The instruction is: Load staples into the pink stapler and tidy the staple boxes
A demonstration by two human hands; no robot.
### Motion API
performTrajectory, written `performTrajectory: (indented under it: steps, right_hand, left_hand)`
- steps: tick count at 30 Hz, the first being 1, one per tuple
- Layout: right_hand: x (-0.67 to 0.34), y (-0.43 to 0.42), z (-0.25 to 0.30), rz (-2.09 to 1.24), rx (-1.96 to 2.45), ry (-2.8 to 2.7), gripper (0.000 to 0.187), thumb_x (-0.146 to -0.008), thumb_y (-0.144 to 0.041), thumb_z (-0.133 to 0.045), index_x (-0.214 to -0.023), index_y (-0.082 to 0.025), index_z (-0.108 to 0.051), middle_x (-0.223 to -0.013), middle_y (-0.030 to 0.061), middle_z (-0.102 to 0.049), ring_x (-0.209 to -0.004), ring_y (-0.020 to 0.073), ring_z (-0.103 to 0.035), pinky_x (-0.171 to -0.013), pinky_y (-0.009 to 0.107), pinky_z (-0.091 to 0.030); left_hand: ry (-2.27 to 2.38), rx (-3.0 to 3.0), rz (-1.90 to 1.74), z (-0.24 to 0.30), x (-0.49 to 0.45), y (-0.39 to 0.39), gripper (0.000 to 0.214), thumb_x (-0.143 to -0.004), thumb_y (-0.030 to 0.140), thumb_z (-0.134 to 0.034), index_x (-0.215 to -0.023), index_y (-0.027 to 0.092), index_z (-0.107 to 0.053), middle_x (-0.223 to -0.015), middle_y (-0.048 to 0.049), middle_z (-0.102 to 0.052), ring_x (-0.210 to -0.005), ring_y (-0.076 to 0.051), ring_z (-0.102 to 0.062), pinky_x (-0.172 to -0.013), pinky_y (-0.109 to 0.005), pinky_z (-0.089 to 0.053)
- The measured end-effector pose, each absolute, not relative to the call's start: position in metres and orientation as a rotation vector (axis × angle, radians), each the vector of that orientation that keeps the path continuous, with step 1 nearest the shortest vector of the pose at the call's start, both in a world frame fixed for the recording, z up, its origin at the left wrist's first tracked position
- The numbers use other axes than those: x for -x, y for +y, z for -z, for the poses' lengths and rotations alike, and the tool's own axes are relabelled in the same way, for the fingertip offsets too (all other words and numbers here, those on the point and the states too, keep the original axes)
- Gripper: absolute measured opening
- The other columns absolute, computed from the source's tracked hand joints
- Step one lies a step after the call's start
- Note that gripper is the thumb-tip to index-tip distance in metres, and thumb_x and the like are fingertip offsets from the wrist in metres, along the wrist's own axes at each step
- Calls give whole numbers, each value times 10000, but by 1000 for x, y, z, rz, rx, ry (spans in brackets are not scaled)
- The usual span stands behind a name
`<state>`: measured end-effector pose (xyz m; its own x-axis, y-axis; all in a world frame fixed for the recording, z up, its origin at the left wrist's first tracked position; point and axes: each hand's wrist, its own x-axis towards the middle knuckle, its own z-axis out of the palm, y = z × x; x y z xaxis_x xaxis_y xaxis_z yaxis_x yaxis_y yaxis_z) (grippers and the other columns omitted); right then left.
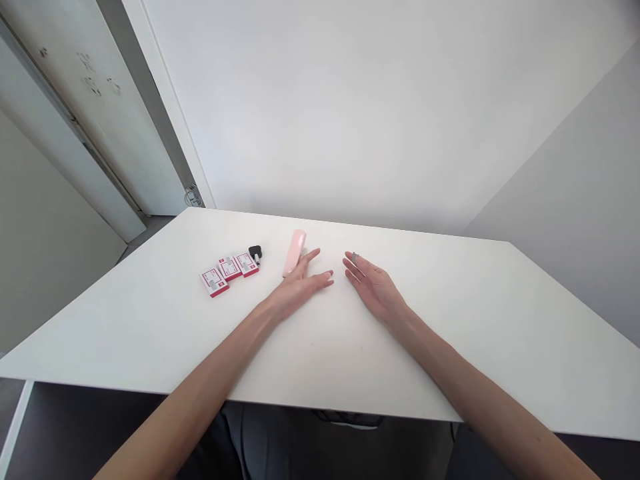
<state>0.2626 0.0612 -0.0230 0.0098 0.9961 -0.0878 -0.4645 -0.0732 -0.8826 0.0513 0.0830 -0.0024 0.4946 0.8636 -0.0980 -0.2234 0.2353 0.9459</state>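
My left hand lies flat on the white table, fingers spread, its fingertips just touching or right beside a pink stapler. My right hand rests open on the table a little to the right, palm down, with a ring on one finger. Neither hand holds anything. Left of the stapler lie three small red-and-white boxes in a row, and a small black object sits at their far end.
The table's far edge meets a white wall. A door frame stands at the back left. The table's near edge runs just above my lap.
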Motion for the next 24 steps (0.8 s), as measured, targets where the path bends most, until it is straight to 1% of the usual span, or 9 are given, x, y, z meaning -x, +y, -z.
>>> performTrajectory:
  steps: [2, 5, 7, 10, 13, 17, 20, 22, 24]
  right_hand:
    - [-263, 61, 23, -1435, 926, -788, 298, -800, -525, -900, -1004, -312, -856, -1526, 3, -642, -1514, 284, -487, -1274, 437, -395]
    - [-262, 61, 22, -1433, 939, -804, 308, -789, -533, -906, -1000, -315, -857, -1516, 9, -649, -1503, 286, -496, -1258, 436, -401]
    - [-262, 60, 22, -1439, 948, -819, 327, -781, -541, -909, -1005, -309, -857, -1516, 18, -648, -1489, 285, -507, -1240, 421, -411]
    - [-263, 61, 22, -1451, 961, -840, 346, -771, -553, -910, -1010, -307, -856, -1504, 26, -654, -1456, 285, -530, -1195, 405, -438]
    - [-265, 61, 23, -1455, 965, -856, 332, -773, -553, -907, -996, -312, -855, -1437, 24, -691, -1382, 277, -572, -1128, 395, -476]
    - [-269, 62, 24, -1458, 939, -864, 299, -772, -531, -913, -950, -298, -855, -1284, 33, -740, -1154, 228, -650, -1014, 356, -520]
    - [-272, 62, 23, -1456, 924, -869, 310, -762, -521, -920, -942, -278, -851, -1226, 39, -745, -1014, 191, -658, -951, 337, -528]
    - [-273, 61, 23, -1445, 921, -870, 331, -751, -526, -924, -946, -269, -849, -1210, 42, -742, -969, 181, -651, -926, 335, -532]
    - [-274, 60, 22, -1438, 915, -871, 346, -740, -529, -930, -944, -262, -846, -1192, 46, -737, -937, 174, -640, -905, 335, -537]
  left_hand:
    - [766, -1049, -918, 7, -49, 91, 850, -825, 329, -863, -1568, 354, -452, -1806, -63, 58, -1484, -335, -522, -1249, -491, -441]
    - [856, -1058, -1000, 18, -45, 102, 788, -825, 368, -861, -1524, 321, -499, -1760, -124, -222, -1467, -325, -543, -1250, -483, -428]
    - [907, -1095, -1032, 24, -42, 106, 779, -827, 399, -859, -1515, 327, -501, -1687, -139, -376, -1444, -319, -569, -1242, -488, -423]
    - [952, -1172, -1040, 26, -40, 105, 706, -852, 425, -824, -1482, 329, -520, -1583, -135, -521, -1381, -307, -627, -1201, -483, -453]
    - [1003, -1304, -961, 18, -40, 94, 569, -912, 456, -736, -1424, 291, -548, -1430, -125, -657, -1267, -288, -703, -1134, -482, -497]
    - [1031, -1578, -906, 7, -36, 74, 349, -959, 445, -611, -1235, 232, -636, -1303, -103, -721, -1031, -241, -762, -971, -447, -569]
    - [1099, -1773, -930, 4, -21, 62, 255, -980, 406, -534, -1090, 219, -668, -1189, -78, -743, -858, -186, -731, -882, -398, -572]
    - [1235, -1873, -982, 3, -3, 57, 242, -985, 367, -500, -1075, 225, -674, -1077, -63, -747, -859, -195, -701, -852, -384, -563]
    - [1402, -2023, -1059, 3, 19, 52, 246, -988, 355, -474, -1062, 236, -676, -1087, -72, -729, -956, -236, -673, -832, -392, -556]
